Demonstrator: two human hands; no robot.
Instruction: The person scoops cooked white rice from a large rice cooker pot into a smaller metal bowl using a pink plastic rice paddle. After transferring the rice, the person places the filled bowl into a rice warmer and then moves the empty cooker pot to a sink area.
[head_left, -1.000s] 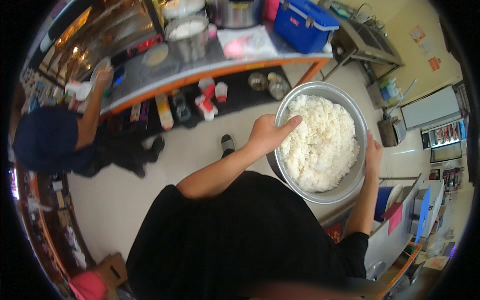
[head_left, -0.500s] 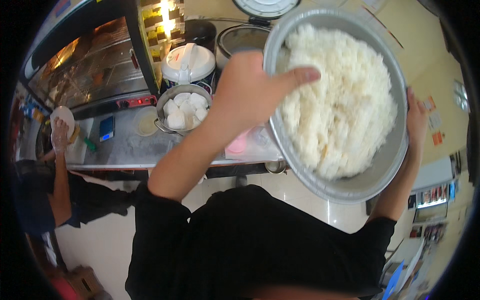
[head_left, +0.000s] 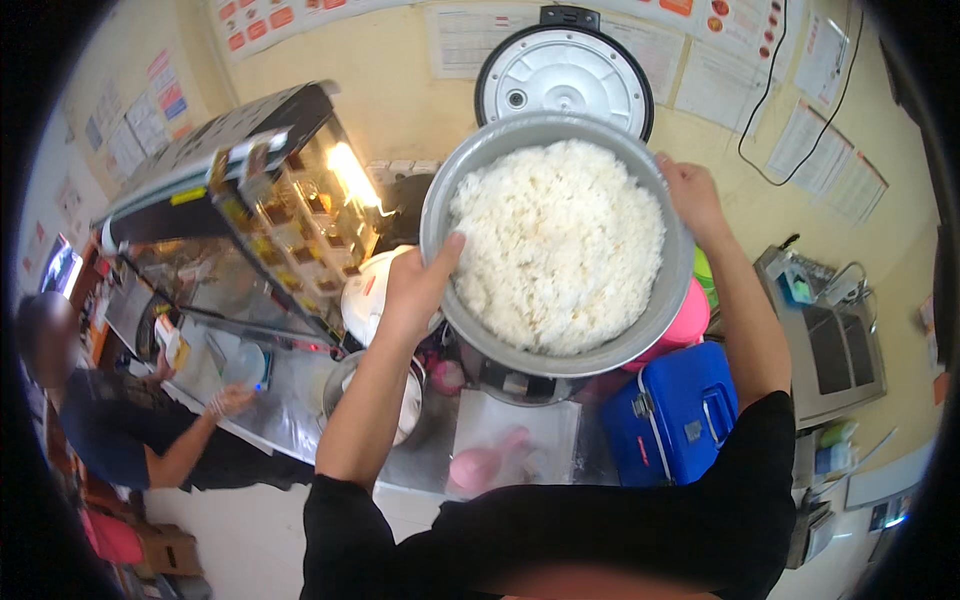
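A round grey metal pot (head_left: 655,325) heaped with cooked white rice (head_left: 560,250) hangs in the air in front of me, tilted so that its inside shows. My left hand (head_left: 420,285) grips its left side, thumb over the rim. At the upper right rim, my right hand (head_left: 695,200) is closed round the edge, its fingers partly out of sight behind the pot. Behind it stands a large rice cooker (head_left: 520,385), mostly hidden, its round lid (head_left: 565,75) raised against the wall.
On the metal counter are a white rice cooker (head_left: 365,300), a blue cooler box (head_left: 675,420) and a pink scoop (head_left: 475,468) on a white board (head_left: 565,420). A glass display warmer (head_left: 200,270) stands left. A co-worker (head_left: 130,425) is beside it. A sink (head_left: 840,350) is at right.
The pot of rice has come from the right to the middle, over the counter. My left hand has gone from above the rice to the pot's left rim. The view has shifted.
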